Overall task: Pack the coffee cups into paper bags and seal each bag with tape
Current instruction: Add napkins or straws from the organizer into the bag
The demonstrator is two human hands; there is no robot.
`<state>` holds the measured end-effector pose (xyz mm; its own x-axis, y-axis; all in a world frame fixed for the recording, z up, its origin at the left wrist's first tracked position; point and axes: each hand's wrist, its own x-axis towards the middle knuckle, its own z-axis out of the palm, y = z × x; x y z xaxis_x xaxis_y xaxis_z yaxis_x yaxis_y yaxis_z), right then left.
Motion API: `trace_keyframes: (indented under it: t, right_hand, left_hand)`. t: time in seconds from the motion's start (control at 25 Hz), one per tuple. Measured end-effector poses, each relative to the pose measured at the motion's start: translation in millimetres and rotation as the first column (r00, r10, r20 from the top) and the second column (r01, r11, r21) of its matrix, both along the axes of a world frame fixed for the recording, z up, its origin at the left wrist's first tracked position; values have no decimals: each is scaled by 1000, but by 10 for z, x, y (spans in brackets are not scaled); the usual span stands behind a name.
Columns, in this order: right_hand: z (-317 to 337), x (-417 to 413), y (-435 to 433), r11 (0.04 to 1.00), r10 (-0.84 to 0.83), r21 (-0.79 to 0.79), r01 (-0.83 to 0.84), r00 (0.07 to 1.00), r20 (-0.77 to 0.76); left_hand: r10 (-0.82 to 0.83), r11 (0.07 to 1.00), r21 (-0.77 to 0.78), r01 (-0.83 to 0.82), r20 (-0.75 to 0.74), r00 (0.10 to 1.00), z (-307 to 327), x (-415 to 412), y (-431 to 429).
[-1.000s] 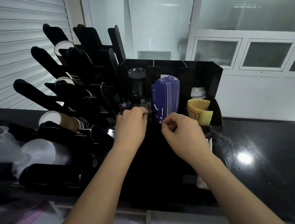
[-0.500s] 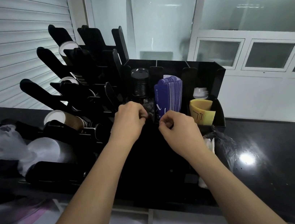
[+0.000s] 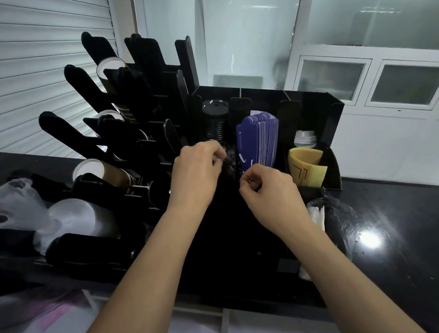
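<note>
Head view: both hands met at the middle slot of the rack (image 3: 315, 113), left hand (image 3: 197, 175) and right hand (image 3: 270, 196) each with fingers curled in a pinch; on what, could not tell. Nearest cups (image 3: 106, 173) lay stacked in a slanted channel left of the left hand, mouth leftward, long axis running toward it, black dividers between. Lids (image 3: 216, 118) and purple stack (image 3: 260, 141) stood just behind the hands.
</note>
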<state>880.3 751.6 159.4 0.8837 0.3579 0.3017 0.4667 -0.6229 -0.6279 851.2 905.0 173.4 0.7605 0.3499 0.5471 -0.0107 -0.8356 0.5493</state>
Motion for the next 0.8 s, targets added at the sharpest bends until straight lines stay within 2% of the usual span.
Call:
trace_keyframes:
  t: [0.28, 0.48, 0.8]
  right_hand:
    - [180, -168, 61, 998, 58, 18, -59, 996, 64]
    - [294, -349, 31, 985, 34, 158, -64, 981, 190]
    - [278, -654, -98, 987, 34, 140, -77, 958, 283]
  left_hand:
    - [10, 997, 68, -26, 217, 976, 421, -289, -41]
    - [-52, 998, -1, 56, 355, 933, 756, -658, -69]
    - [-159, 963, -152, 225, 355, 921, 744, -1055, -193]
